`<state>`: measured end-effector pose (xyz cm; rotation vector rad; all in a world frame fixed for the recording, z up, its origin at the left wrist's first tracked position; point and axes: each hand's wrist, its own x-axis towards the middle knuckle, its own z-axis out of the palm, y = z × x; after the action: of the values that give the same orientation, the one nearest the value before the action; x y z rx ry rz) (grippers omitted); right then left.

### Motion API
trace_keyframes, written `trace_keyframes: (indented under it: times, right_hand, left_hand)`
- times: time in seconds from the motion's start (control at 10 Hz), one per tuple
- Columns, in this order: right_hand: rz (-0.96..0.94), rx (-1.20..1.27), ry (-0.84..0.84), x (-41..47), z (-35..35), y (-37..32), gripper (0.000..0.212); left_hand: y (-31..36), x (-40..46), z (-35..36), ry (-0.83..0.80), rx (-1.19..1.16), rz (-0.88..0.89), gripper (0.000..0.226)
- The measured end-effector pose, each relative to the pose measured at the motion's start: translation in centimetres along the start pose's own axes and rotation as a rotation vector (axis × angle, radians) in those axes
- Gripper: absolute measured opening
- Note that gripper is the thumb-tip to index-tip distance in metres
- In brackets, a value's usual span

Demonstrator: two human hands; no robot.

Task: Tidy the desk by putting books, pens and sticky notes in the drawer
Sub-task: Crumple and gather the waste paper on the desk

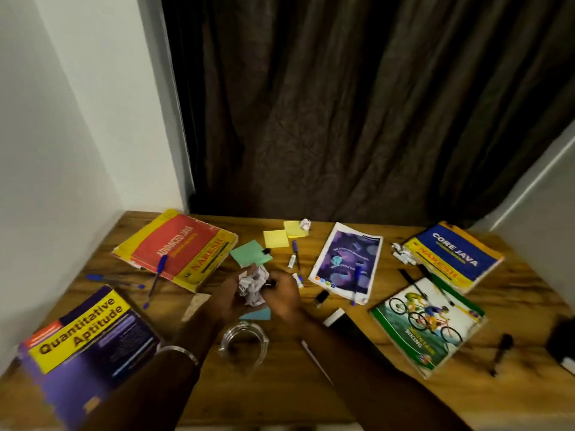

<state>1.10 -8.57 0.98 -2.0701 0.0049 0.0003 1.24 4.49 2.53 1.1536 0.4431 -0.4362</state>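
Left hand (228, 298) and right hand (281, 295) cupped together around a crumpled paper ball (253, 284), fingers curled against it, just beyond the glass jar (244, 345). Green sticky notes (250, 253) farther beyond the jar, yellow sticky notes (275, 238) behind those. Red book (180, 247) far left of the jar, blue pen (158, 275) across it. Purple book (90, 346) near left. Cycling book (429, 318) right.
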Motion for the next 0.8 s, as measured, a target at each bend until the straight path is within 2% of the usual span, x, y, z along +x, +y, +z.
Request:
trace_keyframes:
  times: [0.1, 0.2, 0.3, 0.4, 0.5, 0.6, 0.7, 0.8]
  right_hand:
    - [0.067, 0.018, 0.03, 0.6, -1.6, 1.1, 0.021]
    - [0.094, -0.008, 0.06, 0.7, -3.3, 1.8, 0.011]
    - [0.087, -0.01, 0.068, 1.1, -4.7, 2.6, 0.017]
    - [0.086, 0.04, 0.055, 1.8, -6.6, 3.4, 0.026]
    - [0.117, -0.02, 0.061, 2.7, -10.1, 5.0, 0.015]
    - [0.219, -0.215, 0.204, 4.3, -15.0, 8.4, 0.017]
    - [0.318, -0.372, 0.224, 7.1, -20.4, 12.4, 0.022]
    - [0.33, -0.6, 0.212, 10.1, -26.0, 16.3, 0.037]
  left_hand:
    - [0.0, 0.7, 2.5, -0.155, 0.015, -0.082, 0.025]
    - [-0.6, 2.6, 4.2, -0.096, 0.015, -0.096, 0.023]
    - [-0.8, 3.1, 6.2, -0.086, 0.02, -0.087, 0.032]
    - [-1.3, 5.8, 6.3, -0.031, 0.052, -0.006, 0.026]
    - [-1.1, 6.7, 7.5, 0.062, 0.112, 0.008, 0.03]
    - [-0.6, 5.7, 10.0, 0.009, 0.213, 0.013, 0.035]
    - [-0.9, 7.2, 11.1, 0.002, 0.249, 0.027, 0.045]
    - [-1.5, 9.1, 12.3, 0.032, 0.247, 0.0, 0.032]
